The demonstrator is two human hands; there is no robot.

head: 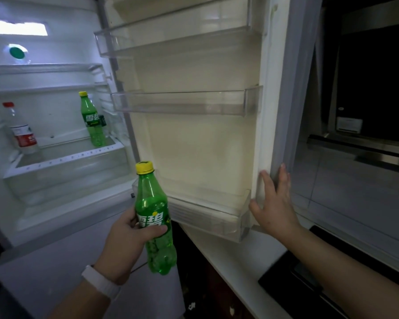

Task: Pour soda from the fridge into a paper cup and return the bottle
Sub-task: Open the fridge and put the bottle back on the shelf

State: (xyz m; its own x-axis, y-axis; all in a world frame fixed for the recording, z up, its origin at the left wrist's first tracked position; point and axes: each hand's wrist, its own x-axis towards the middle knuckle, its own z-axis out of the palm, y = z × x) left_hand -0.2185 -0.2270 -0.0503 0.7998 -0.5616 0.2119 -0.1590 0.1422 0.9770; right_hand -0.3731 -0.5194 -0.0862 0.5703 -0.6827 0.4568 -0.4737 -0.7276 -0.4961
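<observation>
A green soda bottle [152, 196] with a yellow cap is held upright at the lower middle of the frame, in front of the open fridge. It is grasped around its label by the left hand [127, 242], the fingers and thumb curled round it. A white wristband [100, 284] is worn on that wrist. At the lower right, the right hand [274, 201] is laid against the outer edge of the fridge door [194, 146], its fingers straight and spread, holding nothing. Inside the fridge, at the left of the frame, a second green bottle [93, 120] and a clear bottle [22, 130] with a red cap are stood on a shelf [67, 155], well apart from each other.
</observation>
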